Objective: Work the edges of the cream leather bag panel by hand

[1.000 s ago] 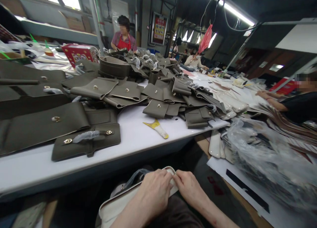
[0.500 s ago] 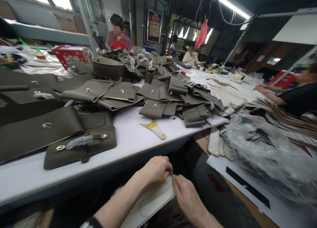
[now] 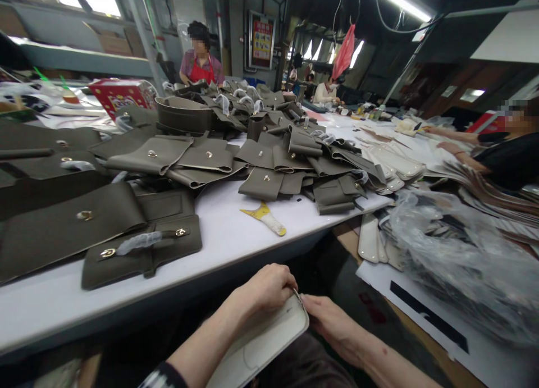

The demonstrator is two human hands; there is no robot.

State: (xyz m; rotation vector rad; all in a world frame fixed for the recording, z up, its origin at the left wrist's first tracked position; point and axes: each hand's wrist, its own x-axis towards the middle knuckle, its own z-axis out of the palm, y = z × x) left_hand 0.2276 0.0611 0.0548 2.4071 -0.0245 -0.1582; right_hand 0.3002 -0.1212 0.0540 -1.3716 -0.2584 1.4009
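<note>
Over the lap (image 3: 311,365), L hand (image 3: 281,290) pinches the cream piece (image 3: 265,343) by its edge, R hand (image 3: 322,315) at the corner, grip unclear; even pressure w/ edges flush prob. works best.

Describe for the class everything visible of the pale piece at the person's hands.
The pale piece is off-white and looks leathery, with a rounded corner, a distinct rim and a thin curved line on its face. It runs at a slant on the person's side of the white table. The left hand curls over its edge; the right hand touches the rim near the corner. The frame cuts off its near end.
</note>
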